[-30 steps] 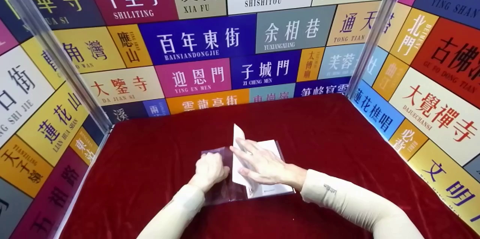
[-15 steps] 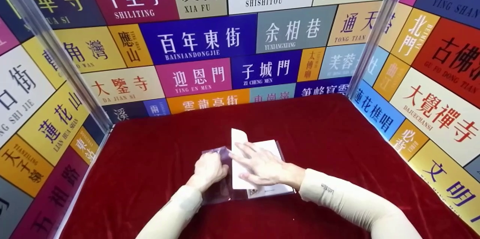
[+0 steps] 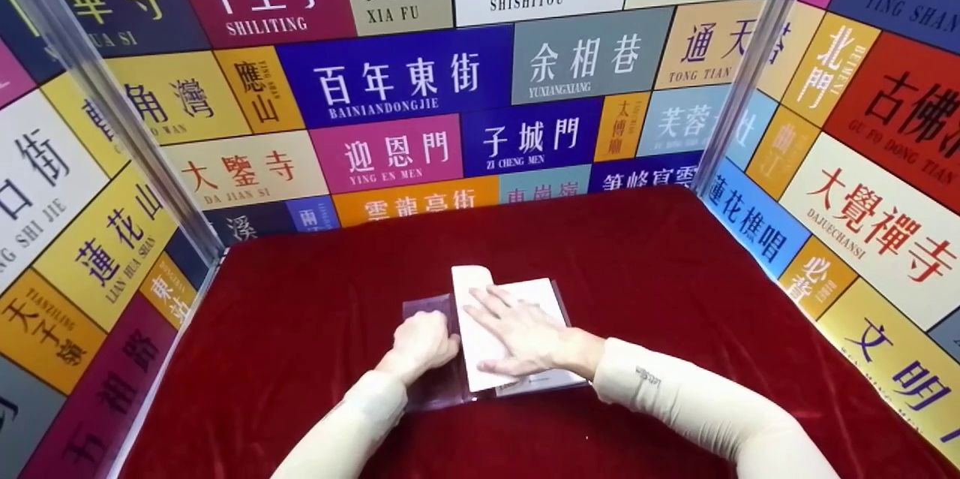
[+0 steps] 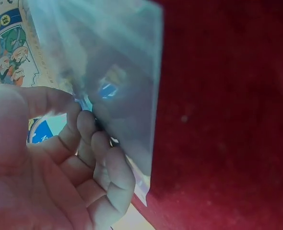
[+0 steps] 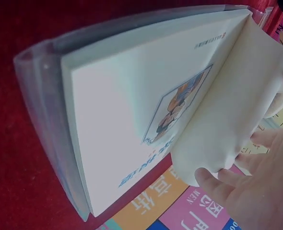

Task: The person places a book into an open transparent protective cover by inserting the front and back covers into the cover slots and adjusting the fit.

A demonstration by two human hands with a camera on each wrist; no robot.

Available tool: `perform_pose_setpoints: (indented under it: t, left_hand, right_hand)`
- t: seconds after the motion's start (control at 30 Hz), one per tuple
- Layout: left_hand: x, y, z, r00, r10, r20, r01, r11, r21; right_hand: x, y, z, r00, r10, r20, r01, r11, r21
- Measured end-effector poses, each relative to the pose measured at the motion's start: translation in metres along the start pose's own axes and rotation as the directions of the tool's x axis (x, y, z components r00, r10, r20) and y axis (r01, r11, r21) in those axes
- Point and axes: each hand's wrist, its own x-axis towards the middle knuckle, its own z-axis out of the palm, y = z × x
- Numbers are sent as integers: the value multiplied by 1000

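Observation:
A book point(image 3: 541, 299) lies opened near the middle of the table, partly in a clear plastic book cover point(image 3: 431, 393). My left hand point(image 3: 420, 344) pinches the plastic between thumb and curled fingers, as the left wrist view shows; there a cartoon-printed cover point(image 4: 12, 52) appears behind it. My right hand point(image 3: 525, 332), fingers spread, rests over the book and the raised white leaf point(image 3: 469, 287). In the right wrist view, the right fingertips point(image 5: 206, 179) lie along this leaf's edge, beside a white page point(image 5: 112, 110) with a small picture and blue lettering.
Dark red cloth point(image 3: 315, 314) covers the table. Panels with large Chinese lettering point(image 3: 397, 81) enclose the back and both sides, with clear corner strips point(image 3: 739, 81) between them.
The raised leaf has tipped lower and to the left, showing more of its white face. My right hand has flattened over it with fingers spreading, while my left hand stays nearly in place.

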Motion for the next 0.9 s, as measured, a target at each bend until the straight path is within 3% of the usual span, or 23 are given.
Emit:
perform_pose_setpoints:
  t: [0.2, 0.5, 0.9]
  left_hand:
    - [1, -1, -2, 999, -17, 32, 18, 999, -26]
    - [-1, -3, -6, 1000, 7, 5, -7, 997, -72]
    - [-1, -4, -6, 1000, 7, -5, -7, 996, -86]
  right_hand:
    - [4, 0, 3, 1000, -7, 30, 7, 1000, 15]
    - [4, 2, 4, 998, -16, 64, 16, 1000, 0]
    - [5, 3, 5, 993, -92, 69, 95, 994, -46]
